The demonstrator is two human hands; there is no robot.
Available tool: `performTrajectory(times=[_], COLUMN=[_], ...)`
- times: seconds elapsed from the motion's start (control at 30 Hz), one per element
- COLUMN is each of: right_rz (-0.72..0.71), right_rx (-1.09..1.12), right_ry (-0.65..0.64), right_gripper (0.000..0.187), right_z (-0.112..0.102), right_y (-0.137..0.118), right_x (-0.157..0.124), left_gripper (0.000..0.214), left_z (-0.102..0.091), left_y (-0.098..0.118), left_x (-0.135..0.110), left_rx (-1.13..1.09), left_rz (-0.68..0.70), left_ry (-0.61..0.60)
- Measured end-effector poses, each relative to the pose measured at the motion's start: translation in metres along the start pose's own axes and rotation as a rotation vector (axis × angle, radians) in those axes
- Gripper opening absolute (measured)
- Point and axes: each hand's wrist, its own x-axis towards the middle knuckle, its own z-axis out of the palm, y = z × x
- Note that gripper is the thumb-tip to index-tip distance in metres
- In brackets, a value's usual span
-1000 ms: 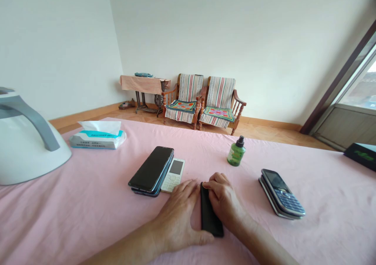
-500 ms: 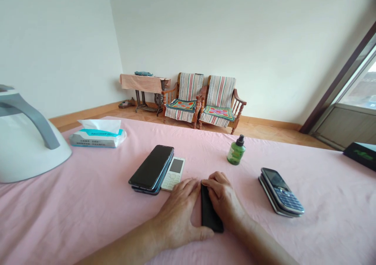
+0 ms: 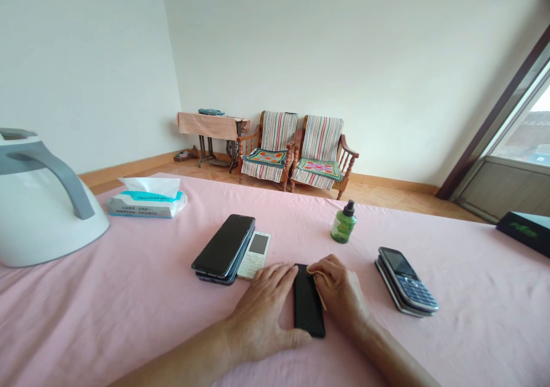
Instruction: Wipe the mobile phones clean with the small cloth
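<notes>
A black smartphone (image 3: 307, 304) lies flat on the pink tablecloth between my two hands. My left hand (image 3: 262, 304) spans its left side, with fingertips at the top left corner and the thumb at the bottom end, holding it in place. My right hand (image 3: 341, 287) is closed, pinching a thin beige cloth (image 3: 322, 295) against the phone's upper right; most of the cloth is hidden in the palm. Beside my left fingers lies a white keypad phone (image 3: 255, 255). It touches a stack of smartphones (image 3: 226, 247), the top one with a dark screen.
Another stack of phones (image 3: 406, 281), a blue keypad phone on top, lies right. A green spray bottle (image 3: 343, 224) stands behind my right hand. Tissues (image 3: 146, 202) and a white kettle (image 3: 47, 215) are left; a black box (image 3: 522, 232) sits far right. Two chairs stand beyond the table.
My right hand has shifted slightly rightward across the phone, uncovering more of its black face and the cloth's beige edge. My left hand keeps its place on the phone.
</notes>
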Motion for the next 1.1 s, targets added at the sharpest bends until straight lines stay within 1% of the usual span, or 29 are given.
performTrajectory(times=[0.2, 0.33, 0.47, 0.73, 0.93, 1.1], right_rz=[-0.057, -0.093, -0.102, -0.114, -0.133, -0.129], right_rx=[-0.028, -0.061, -0.067, -0.082, -0.062, -0.041], right_ry=[-0.021, -0.042, -0.035, -0.037, -0.084, -0.082], right_gripper=[0.027, 0.025, 0.027, 0.023, 0.026, 0.027], right_z=[0.0036, 0.0028, 0.0033, 0.005, -0.0015, -0.0041], right_y=[-0.0004, -0.0004, 0.0007, 0.0017, 0.0014, 0.0039], right_x=[-0.0004, 0.0005, 0.0012, 0.001, 0.0049, 0.0044], left_gripper=[0.092, 0.093, 0.093, 0.092, 0.092, 0.092], left_z=[-0.0046, -0.0038, -0.0015, -0.0008, -0.0021, -0.0021], left_y=[0.0039, 0.0032, 0.0007, -0.0009, 0.0014, 0.002], left_x=[0.0006, 0.0004, -0.0004, 0.0011, 0.0008, 0.0021], left_rx=[-0.01, -0.021, -0.016, 0.004, -0.001, 0.017], left_rz=[0.002, 0.004, 0.009, 0.009, 0.0, 0.003], left_ry=[-0.016, -0.008, 0.006, -0.005, -0.009, -0.006])
